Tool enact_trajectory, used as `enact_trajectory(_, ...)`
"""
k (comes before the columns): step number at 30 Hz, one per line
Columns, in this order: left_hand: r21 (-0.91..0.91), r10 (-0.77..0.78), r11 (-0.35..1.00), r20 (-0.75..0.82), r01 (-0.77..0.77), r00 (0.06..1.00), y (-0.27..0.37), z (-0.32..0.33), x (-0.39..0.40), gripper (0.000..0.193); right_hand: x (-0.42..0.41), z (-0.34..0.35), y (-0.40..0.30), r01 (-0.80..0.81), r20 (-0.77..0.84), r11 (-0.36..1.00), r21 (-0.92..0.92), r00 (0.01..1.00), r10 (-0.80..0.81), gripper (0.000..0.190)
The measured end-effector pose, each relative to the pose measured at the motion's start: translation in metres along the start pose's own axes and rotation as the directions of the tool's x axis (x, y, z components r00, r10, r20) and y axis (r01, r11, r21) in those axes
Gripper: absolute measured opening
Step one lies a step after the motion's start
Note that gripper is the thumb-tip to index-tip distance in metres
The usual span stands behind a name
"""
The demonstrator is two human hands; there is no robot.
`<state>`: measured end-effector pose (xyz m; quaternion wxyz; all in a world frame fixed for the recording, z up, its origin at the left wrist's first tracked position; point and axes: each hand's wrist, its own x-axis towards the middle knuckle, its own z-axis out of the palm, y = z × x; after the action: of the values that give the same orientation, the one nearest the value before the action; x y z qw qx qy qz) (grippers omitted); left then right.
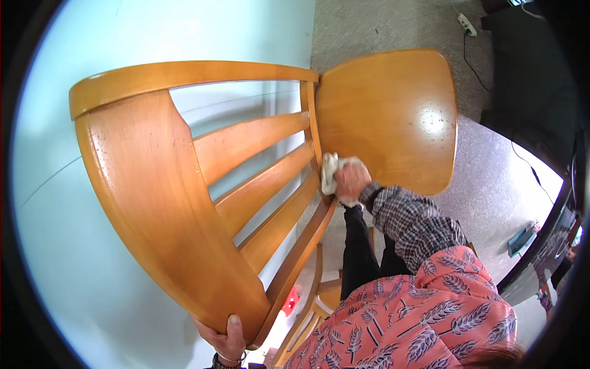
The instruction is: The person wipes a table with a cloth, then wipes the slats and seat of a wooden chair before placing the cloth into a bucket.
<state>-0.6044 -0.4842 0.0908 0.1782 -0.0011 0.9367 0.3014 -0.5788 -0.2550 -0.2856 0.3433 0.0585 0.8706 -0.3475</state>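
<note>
A wooden chair with a slatted backrest (152, 184) fills the view, its top rail at the left and its glossy seat (387, 115) at the right. My left hand (226, 336) grips the lower corner of the top rail, thumb on its face. Near the joint of backrest and seat, my right hand (352, 180) holds a crumpled whitish cloth (329, 174) against the chair's side post. Small droplets or specks show on the top rail and on the seat.
Behind the chair stands a pale wall (92, 258). A second wooden chair (299, 334) is below. A power strip (467, 24) with a black cable lies on the floor at the upper right, and a blue dustpan-like thing (521, 240) at the right.
</note>
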Motion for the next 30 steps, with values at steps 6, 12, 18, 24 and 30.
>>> enact_trajectory(6,-0.002,0.001,1.000,-0.025,-0.001,1.000,-0.001,0.000,-0.001,0.065,0.023,-0.007,0.013,-0.025,-0.057,0.987,0.160,0.998,0.035,0.036)
enact_trajectory(12,0.000,-0.059,0.998,-0.015,0.059,0.998,0.005,0.000,-0.001,0.066,0.120,-0.115,0.047,0.038,-0.414,0.794,0.607,0.867,0.276,0.063)
enact_trajectory(18,0.000,-0.052,0.999,-0.016,0.052,0.999,0.010,0.003,0.001,0.067,0.101,-0.092,0.033,0.090,-0.622,0.782,0.616,0.666,0.413,0.049)
enact_trajectory(24,0.006,-0.026,1.000,0.006,0.026,1.000,0.004,-0.002,-0.004,0.066,-0.001,0.031,0.009,-0.064,-0.247,0.921,0.383,0.954,0.169,0.050)
enact_trajectory(30,0.058,0.027,0.998,-0.007,-0.026,1.000,0.011,0.010,0.005,0.059,0.028,0.004,0.046,0.150,-0.387,0.913,0.379,0.922,0.009,0.048)
